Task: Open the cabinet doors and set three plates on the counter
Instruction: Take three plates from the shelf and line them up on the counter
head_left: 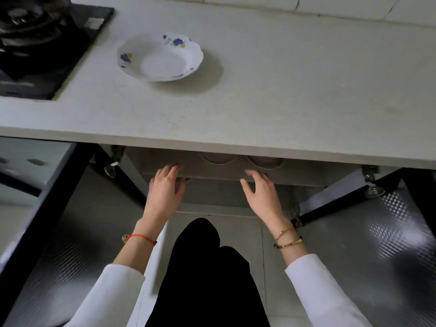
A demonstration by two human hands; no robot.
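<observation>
Cabinet (212, 171): dishes (264, 161) inside | plate (160, 57) on counter (283, 90) | both hands' fingers (168, 172) spread, empty

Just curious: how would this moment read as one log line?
doors: open | plate on counter: one | left hand, right hand: open, reaching into cabinet

The table (259, 109) edge hides all but the rims of two dishes (240, 159) in the cabinet, both hands' (165, 187) fingertips blur against its shelf, and the stove (40, 48) is cut off at the left edge.
</observation>
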